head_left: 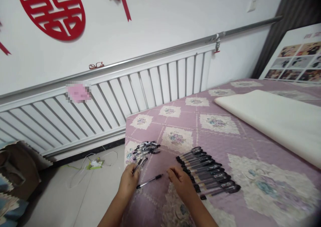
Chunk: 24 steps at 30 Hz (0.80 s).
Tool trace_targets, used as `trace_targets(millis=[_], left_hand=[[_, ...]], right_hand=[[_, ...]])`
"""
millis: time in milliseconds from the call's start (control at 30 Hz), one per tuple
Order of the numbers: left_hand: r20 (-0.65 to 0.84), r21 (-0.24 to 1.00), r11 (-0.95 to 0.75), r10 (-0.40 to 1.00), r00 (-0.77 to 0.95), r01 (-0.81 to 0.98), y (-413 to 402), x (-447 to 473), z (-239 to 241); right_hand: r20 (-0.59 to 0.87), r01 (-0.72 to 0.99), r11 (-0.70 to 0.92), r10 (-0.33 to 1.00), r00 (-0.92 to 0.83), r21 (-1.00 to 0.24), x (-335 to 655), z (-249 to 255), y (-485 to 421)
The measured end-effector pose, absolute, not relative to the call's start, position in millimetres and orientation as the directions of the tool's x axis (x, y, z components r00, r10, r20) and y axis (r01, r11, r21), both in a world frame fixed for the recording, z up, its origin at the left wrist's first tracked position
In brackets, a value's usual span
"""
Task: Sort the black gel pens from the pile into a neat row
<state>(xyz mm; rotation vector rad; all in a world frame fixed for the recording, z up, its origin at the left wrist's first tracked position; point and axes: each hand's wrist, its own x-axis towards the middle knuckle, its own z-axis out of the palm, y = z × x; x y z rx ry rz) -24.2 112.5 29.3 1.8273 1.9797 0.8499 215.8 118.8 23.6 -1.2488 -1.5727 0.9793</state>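
Observation:
My left hand [129,177] is closed around a slim dark pen [137,165] at the bed's near left corner. A clear pen with a black grip [150,181] lies between my hands. My right hand [179,179] has thumb and fingers pinched together; anything between them is too small to make out. Just right of it, several capped black pens [208,170] lie side by side in a row. Beyond my left hand is a loose heap of clear and black pen parts [146,148], with a black cap with a clip [143,161] in front.
A purple quilted bedspread [190,115] covers the bed. A folded cream pad [273,115] lies at the right. A white radiator [140,90] runs along the wall. On the floor at left are a power strip [95,164] and a brown box [27,166].

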Motion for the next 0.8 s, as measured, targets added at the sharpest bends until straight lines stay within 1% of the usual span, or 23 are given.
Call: trace_targets(millis=[67, 200, 267, 333, 433, 500, 600, 667, 800], left_hand=[[0.154, 0.566, 0.025, 0.979, -0.136, 0.824, 124.7, -21.7, 31.3], [0.043, 0.461, 0.119, 0.987, -0.156, 0.879, 140.9, -15.4, 32.7], [0.019, 0.44, 0.127, 0.988, -0.15, 0.889, 144.1, -13.5, 32.2], [0.022, 0.444, 0.115, 0.99, -0.139, 0.889, 144.2, -12.3, 31.6], [0.056, 0.503, 0.085, 0.99, -0.131, 0.86, 137.8, -7.2, 31.4], [0.097, 0.6, 0.045, 0.987, -0.129, 0.799, 129.4, 1.1, 31.8], [0.105, 0.725, -0.019, 0.991, -0.084, 0.689, 114.3, 19.9, 32.4], [0.111, 0.763, -0.051, 0.992, -0.053, 0.645, 105.7, 32.5, 31.7], [0.076, 0.781, -0.065, 0.997, 0.009, 0.621, 95.3, 47.5, 27.6]], right_hand=[[0.176, 0.345, 0.216, 0.974, -0.144, -0.913, 213.2, 26.1, 117.7], [0.185, 0.382, 0.239, 0.967, -0.173, -0.892, 212.3, 32.7, 116.0], [0.18, 0.38, 0.24, 0.966, -0.186, -0.894, 212.7, 33.8, 115.8], [0.169, 0.368, 0.231, 0.967, -0.193, -0.901, 212.5, 33.4, 116.1], [0.143, 0.338, 0.201, 0.971, -0.189, -0.92, 210.5, 30.7, 116.7], [0.112, 0.297, 0.167, 0.975, -0.193, -0.94, 208.3, 27.5, 116.9], [0.067, 0.228, 0.115, 0.976, -0.207, -0.967, 204.9, 22.3, 116.3], [0.062, 0.207, 0.109, 0.973, -0.221, -0.972, 203.5, 20.6, 115.0], [0.1, 0.145, 0.143, 0.957, -0.273, -0.979, 203.1, 25.4, 111.6]])
